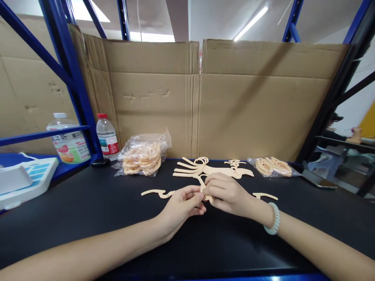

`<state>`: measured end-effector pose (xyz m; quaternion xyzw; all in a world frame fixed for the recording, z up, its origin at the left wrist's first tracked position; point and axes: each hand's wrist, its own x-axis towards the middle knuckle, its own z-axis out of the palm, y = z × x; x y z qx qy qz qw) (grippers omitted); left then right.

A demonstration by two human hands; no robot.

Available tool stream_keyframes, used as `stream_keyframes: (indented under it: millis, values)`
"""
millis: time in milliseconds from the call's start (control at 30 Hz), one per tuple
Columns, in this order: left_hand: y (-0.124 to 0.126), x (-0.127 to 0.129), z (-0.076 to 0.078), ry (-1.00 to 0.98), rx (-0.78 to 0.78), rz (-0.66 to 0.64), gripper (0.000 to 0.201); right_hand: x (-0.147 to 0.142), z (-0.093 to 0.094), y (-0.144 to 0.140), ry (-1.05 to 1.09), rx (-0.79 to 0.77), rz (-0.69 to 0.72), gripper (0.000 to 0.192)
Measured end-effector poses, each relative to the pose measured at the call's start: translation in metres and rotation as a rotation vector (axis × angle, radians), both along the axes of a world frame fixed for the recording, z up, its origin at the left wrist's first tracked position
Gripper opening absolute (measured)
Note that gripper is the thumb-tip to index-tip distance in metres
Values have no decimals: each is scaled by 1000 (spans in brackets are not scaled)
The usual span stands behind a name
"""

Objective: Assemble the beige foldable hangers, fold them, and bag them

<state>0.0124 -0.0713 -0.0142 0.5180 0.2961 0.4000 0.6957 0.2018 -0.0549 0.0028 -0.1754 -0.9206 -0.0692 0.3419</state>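
Both my hands meet at the middle of the black table [117, 234]. My left hand [186, 203] pinches the near end of a beige plastic hanger piece [202, 186]. My right hand [227, 193] grips the same piece from the right, its fingers hiding much of it. A curved beige arm piece [154, 192] lies left of my left hand, its inner end partly covered. Another curved arm piece [266, 195] lies beyond my right wrist. Just behind my hands, several flat beige hanger pieces [189, 168] are laid out, and a broader one [225, 171] extends rightward.
A clear bag of beige pieces [142, 158] sits at the back left, a flatter bag [274, 167] at the back right. A red-capped bottle [107, 136], a larger bottle [70, 142] and a white device [35, 179] stand left. Cardboard [152, 97] walls the back. Another person is far right.
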Motion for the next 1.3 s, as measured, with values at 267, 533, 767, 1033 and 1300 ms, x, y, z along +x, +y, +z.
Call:
stream_keyframes:
  millis: [267, 533, 767, 1033, 1300]
  values:
    - [8, -2, -3, 1, 54, 180, 26, 22, -5, 21, 217, -210, -107, 32]
    - [9, -2, -3, 1, -22, 238, 21, 77, -23, 64, -45, -224, -543, 14]
    - [11, -6, 3, 13, 27, 280, 20, 75, -36, 72, -85, -230, -569, 7]
    - [18, -17, 17, -58, 95, 386, 25, 73, -34, 69, 45, -301, -546, 7]
    - [46, -47, 33, -65, 187, 352, 25, 85, -6, 56, 283, -369, -448, 14]
